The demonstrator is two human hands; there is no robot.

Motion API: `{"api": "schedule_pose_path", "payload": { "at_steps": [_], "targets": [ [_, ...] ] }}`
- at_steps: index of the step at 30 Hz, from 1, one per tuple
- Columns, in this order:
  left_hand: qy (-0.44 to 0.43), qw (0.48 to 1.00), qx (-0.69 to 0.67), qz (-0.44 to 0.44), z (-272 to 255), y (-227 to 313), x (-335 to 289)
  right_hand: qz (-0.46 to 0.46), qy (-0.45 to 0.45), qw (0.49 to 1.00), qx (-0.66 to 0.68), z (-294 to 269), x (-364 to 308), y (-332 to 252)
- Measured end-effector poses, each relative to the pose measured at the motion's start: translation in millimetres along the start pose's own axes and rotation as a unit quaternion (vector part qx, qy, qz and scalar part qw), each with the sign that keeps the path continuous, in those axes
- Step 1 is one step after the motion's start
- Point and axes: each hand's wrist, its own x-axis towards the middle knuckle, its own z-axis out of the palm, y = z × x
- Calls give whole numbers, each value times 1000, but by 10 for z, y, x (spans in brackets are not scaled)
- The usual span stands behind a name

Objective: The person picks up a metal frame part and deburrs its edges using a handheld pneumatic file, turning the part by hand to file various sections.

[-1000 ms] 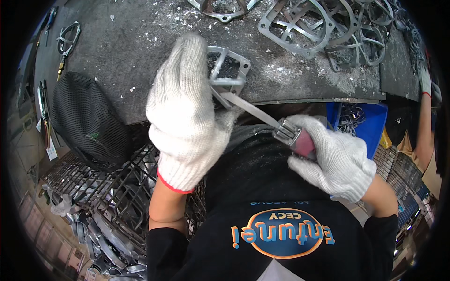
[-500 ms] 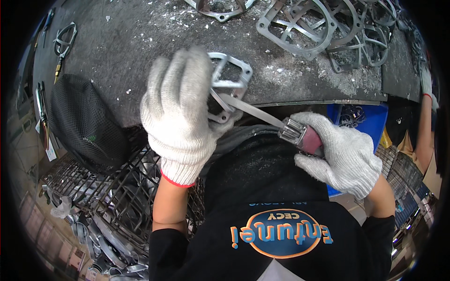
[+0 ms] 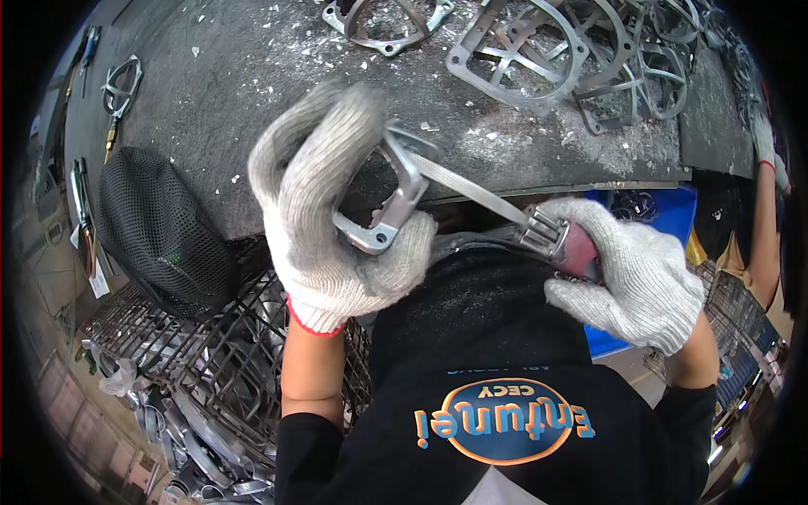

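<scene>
My left hand [image 3: 316,223], in a white knitted glove with a red cuff edge, grips a silver cast metal frame [image 3: 383,237] at the bench's near edge. The frame is tilted, with a corner hole facing up; my fingers cover part of it. My right hand [image 3: 635,273], gloved alike, is closed around the handle of a hand tool [image 3: 480,198] with a long, narrow, flat blade, a ribbed silver collar and a dark red grip. The blade's far end meets the frame beside my left fingers; its tip is hard to make out.
Several similar frames [image 3: 581,63] are piled at the far right of the dark workbench [image 3: 252,101], among metal chips. A black mesh bag [image 3: 160,227] lies left, above a wire basket [image 3: 223,345]. A blue bin [image 3: 673,220] is at right, near another person's gloved hand [image 3: 763,141].
My left hand has tilted and turned the frame, and its fingers have curled further around it. My right hand and the tool have shifted slightly right and down.
</scene>
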Motion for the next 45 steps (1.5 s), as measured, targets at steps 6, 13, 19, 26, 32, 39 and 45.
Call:
{"api": "schedule_pose_path", "payload": {
  "at_steps": [6,13,19,26,32,39,45],
  "targets": [
    [-174,978,-113,34,-188,-139,485,-72,143,956,-245,-120,-16,129],
    [-271,941,-198,-38,-160,-73,785,-120,182,933,-286,-354,124,40],
    [-336,930,-104,107,-148,-43,934,-76,117,970,-197,-378,-16,-4],
    [-317,936,-148,37,-162,-12,831,-30,53,976,-211,-270,-98,43],
    [-243,950,-192,-41,-174,-37,503,13,-20,999,34,-60,-26,168],
    [-85,987,-92,-105,-129,-74,-39,2,-128,987,100,264,-11,182],
    [-111,971,212,-4,-117,39,-17,-47,18,999,-10,297,72,92]
  ]
}}
